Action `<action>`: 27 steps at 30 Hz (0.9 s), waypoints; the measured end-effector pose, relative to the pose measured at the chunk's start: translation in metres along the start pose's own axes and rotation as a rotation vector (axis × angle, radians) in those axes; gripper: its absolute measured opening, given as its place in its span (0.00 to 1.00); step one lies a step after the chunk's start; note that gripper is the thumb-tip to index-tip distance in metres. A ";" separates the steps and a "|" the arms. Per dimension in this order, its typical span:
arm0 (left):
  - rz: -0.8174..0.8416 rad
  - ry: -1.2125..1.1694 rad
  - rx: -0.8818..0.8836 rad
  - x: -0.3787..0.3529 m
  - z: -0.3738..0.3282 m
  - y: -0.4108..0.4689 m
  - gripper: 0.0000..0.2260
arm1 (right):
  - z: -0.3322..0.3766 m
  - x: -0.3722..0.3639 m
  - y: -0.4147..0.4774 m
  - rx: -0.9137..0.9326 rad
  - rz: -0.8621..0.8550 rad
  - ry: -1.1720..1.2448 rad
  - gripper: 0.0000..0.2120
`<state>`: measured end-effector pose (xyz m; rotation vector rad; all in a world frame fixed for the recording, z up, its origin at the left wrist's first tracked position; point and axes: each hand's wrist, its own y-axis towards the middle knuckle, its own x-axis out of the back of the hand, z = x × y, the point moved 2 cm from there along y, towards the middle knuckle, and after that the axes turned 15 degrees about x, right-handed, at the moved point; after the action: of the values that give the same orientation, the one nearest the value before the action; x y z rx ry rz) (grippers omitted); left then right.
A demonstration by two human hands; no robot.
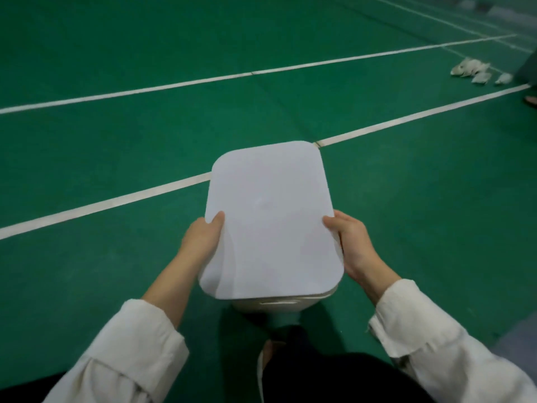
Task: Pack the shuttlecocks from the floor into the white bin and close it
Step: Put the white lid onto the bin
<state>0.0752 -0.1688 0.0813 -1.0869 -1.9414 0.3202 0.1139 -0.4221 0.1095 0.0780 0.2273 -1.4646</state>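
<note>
The white bin [268, 222] fills the middle of the view, its flat lid down over the top. I hold it between both hands above the green floor. My left hand [203, 238] grips its left side with the thumb on the lid. On the opposite side, my right hand [353, 245] clasps the bin with the thumb at the lid's edge. A pile of several white shuttlecocks [476, 71] lies on the floor far off at the upper right. The bin's inside is hidden by the lid.
Green court floor [116, 53] with white lines [101, 203] runs all around. A dark shape, partly cut off, and a foot [530, 98] stand at the right edge near the shuttlecocks. My own dark trousers and foot [270, 353] are below the bin.
</note>
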 end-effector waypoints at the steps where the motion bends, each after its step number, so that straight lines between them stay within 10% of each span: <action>1: 0.000 -0.037 -0.060 -0.005 0.005 -0.004 0.23 | -0.003 0.005 0.001 0.075 -0.016 -0.162 0.10; 5: -0.033 -0.189 -0.158 -0.032 0.019 -0.017 0.17 | -0.026 0.026 0.003 0.205 0.021 -0.517 0.07; 27: -0.026 -0.106 -0.018 -0.060 0.027 0.019 0.18 | -0.084 0.036 0.022 0.027 0.046 -0.492 0.13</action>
<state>0.0794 -0.2003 0.0209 -1.0750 -2.0540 0.3532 0.1297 -0.4385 0.0186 -0.2531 -0.1938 -1.3955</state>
